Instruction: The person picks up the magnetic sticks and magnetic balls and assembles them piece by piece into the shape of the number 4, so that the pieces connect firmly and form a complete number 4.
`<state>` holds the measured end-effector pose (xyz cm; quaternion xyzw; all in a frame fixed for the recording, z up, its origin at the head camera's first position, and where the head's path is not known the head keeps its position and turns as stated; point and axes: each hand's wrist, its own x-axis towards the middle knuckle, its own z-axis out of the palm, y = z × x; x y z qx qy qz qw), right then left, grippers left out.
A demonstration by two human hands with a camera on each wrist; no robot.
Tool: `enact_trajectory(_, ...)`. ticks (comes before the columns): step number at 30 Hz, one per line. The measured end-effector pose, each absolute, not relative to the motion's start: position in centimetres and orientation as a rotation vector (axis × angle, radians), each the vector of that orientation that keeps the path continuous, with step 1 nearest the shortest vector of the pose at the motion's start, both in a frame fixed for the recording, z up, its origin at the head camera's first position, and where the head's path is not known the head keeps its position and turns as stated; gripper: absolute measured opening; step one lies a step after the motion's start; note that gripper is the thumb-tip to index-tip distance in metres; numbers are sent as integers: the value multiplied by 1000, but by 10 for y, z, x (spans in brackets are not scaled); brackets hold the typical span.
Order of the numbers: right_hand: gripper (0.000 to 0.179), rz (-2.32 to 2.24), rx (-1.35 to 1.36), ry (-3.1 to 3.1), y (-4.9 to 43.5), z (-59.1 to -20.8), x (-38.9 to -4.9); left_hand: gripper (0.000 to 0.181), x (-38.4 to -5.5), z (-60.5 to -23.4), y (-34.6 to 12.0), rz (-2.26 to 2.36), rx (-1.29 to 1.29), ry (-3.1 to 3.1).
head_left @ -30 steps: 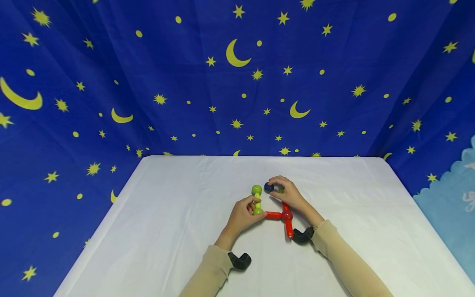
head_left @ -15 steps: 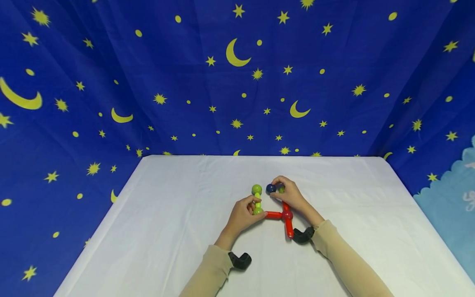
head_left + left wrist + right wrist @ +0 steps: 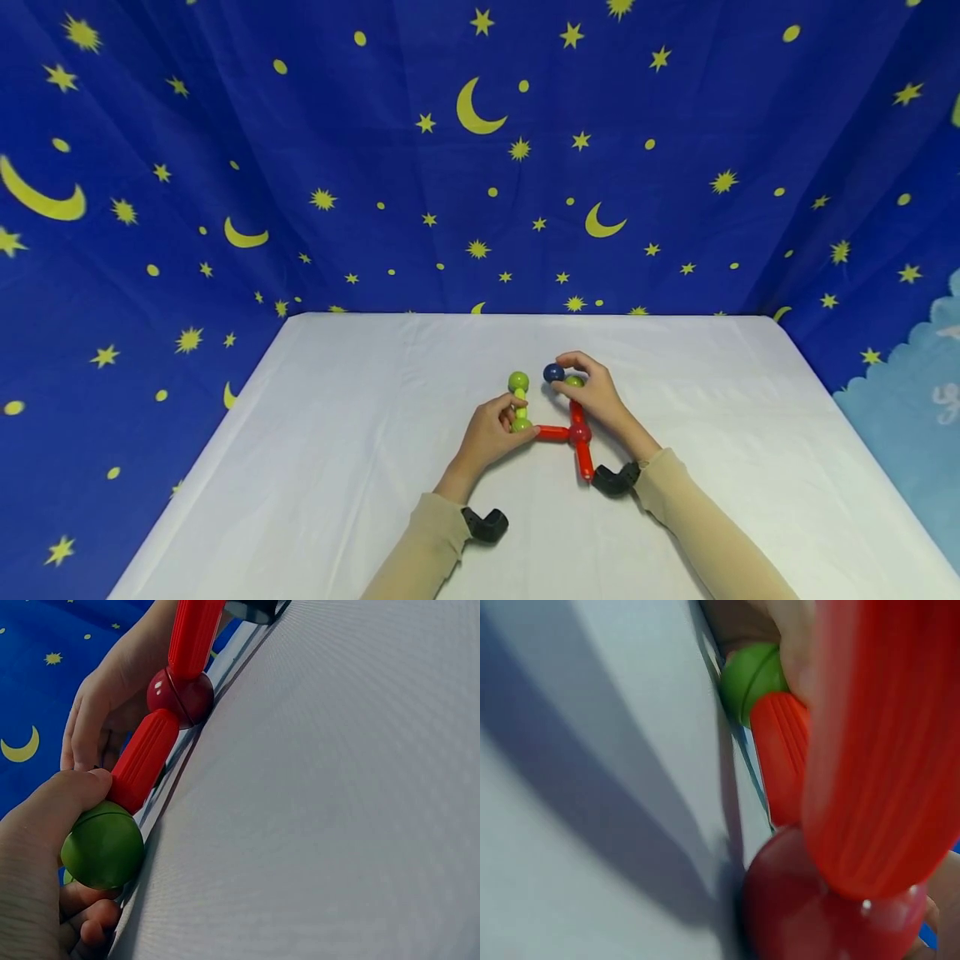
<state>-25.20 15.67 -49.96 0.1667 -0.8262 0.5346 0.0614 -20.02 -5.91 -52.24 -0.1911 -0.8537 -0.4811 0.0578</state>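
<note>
My left hand (image 3: 491, 432) grips the near green ball (image 3: 103, 846) of a magnetic stick-and-ball toy. Its thumb lies where that ball meets a red stick (image 3: 553, 433). A green stick (image 3: 521, 407) runs back from there to another green ball (image 3: 518, 382). The red stick leads right to a red ball (image 3: 580, 433), from which two more red sticks extend, one toward the back and one toward the front (image 3: 584, 462). My right hand (image 3: 600, 402) pinches a dark blue ball (image 3: 553, 372) between thumb and finger, beside a partly hidden green ball (image 3: 574, 381) on the back red stick.
A white cloth-covered table (image 3: 337, 467) lies under both hands. Blue star-patterned cloth (image 3: 405, 167) rises behind and at the sides. Each wrist carries a black camera mount; the right one (image 3: 616, 480) is close to the front red stick.
My right hand has shifted slightly right and up with the blue ball, and more of the green ball beside it shows. The left hand and the toy frame stay put.
</note>
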Motion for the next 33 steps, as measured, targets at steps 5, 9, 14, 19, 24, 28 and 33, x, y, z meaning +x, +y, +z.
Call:
enact_trajectory(5,39,1609,492,-2476,158,-497,-245,36,-201,-521,-58,-1464,-587,-2576)
enact_trajectory(9,37,1599,455,-2474,160,-496,-237,36,-202,-520,-59,-1461,-610,-2554)
enact_trajectory(14,35,1636,464,-2407,162,-494,-225,37,-203,-521,-60,-1466,-602,-2545)
enact_trajectory(19,34,1626,486,-2342,162,-494,-213,36,-204,-523,-60,-1460,-596,-2531)
enact_trajectory(24,34,1632,517,-2298,162,-483,-192,37,-203,-522,-59,-1459,-598,-2530)
enact_trajectory(28,37,1656,536,-2276,161,-470,-172,37,-201,-522,-59,-1471,-600,-2532)
enact_trajectory(33,43,1673,584,-2245,163,-468,-155,36,-199,-522,-57,-1484,-607,-2530)
